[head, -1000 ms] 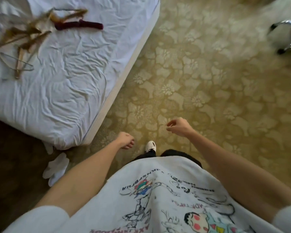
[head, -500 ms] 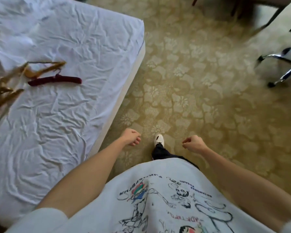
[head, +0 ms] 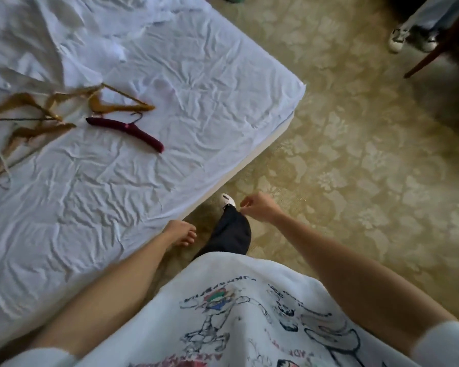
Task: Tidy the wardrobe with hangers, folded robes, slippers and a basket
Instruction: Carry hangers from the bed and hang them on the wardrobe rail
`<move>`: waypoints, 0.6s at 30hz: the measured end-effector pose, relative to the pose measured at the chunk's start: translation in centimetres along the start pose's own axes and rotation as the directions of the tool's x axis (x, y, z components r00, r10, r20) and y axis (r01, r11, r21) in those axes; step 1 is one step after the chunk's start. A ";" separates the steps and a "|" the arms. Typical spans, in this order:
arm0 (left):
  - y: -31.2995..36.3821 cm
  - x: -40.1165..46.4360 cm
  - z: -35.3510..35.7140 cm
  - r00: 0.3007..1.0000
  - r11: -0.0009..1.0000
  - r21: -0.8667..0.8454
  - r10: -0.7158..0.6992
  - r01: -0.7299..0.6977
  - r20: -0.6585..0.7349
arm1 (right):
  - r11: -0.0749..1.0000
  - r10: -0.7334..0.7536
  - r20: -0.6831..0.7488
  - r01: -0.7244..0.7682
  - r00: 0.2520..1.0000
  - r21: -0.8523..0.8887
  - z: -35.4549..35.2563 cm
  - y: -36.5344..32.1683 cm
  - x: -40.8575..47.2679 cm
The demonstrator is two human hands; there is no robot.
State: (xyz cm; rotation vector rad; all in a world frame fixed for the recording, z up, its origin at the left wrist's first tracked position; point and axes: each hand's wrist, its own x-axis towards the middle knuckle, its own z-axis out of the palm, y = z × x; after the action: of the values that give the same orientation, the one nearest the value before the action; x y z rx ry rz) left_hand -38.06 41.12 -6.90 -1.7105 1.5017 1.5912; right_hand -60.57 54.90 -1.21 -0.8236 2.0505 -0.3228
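A dark red padded hanger [head: 127, 131] lies on the white bed [head: 196, 123], and several tan wooden hangers [head: 51, 107] are scattered to its left. White cloth [head: 37, 49], rumpled, covers the bed's far left. My left hand [head: 179, 233] hangs at the bed's near edge, fingers loosely curled and empty. Above the carpet, beside my white shoe [head: 228, 200], my right hand [head: 257, 206] is loosely curled and holds nothing.
Patterned beige carpet [head: 355, 168] fills the right side. At the top right stand another person's legs and sneakers [head: 398, 39] next to a dark wooden chair leg [head: 432, 55]. The bed's corner [head: 300, 88] juts toward the carpet.
The view has swung left and up, so the bed and hangers sit more central. My leg has stepped forward along the bed's edge. Both hands stay empty.
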 end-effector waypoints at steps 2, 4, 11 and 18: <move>2.2 2.3 -0.7 0.999 0.996 -0.082 -0.036 0.034 -0.022 | 0.997 -0.046 0.042 0.048 0.998 -0.061 -2.5 -2.0 4.7; 4.8 4.5 -1.2 0.998 0.987 -0.152 -0.048 0.042 -0.037 | 0.990 -0.071 0.077 0.079 0.995 -0.113 -5.0 -3.5 8.9; 18.0 9.5 -4.2 0.990 0.911 -0.410 -0.091 0.038 -0.110 | 0.917 -0.134 0.182 0.192 0.974 -0.351 -16.1 -7.1 22.1; 27.5 11.8 -8.1 0.982 0.812 -0.584 -0.128 0.021 -0.142 | 0.848 -0.062 0.267 0.192 0.962 -0.493 -23.1 -8.9 31.7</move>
State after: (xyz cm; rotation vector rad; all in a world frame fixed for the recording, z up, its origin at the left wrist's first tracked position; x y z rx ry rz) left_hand -59.82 19.18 -4.39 -2.2511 1.0447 2.0454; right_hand -87.95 25.53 -3.54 -1.2621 1.8693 0.2694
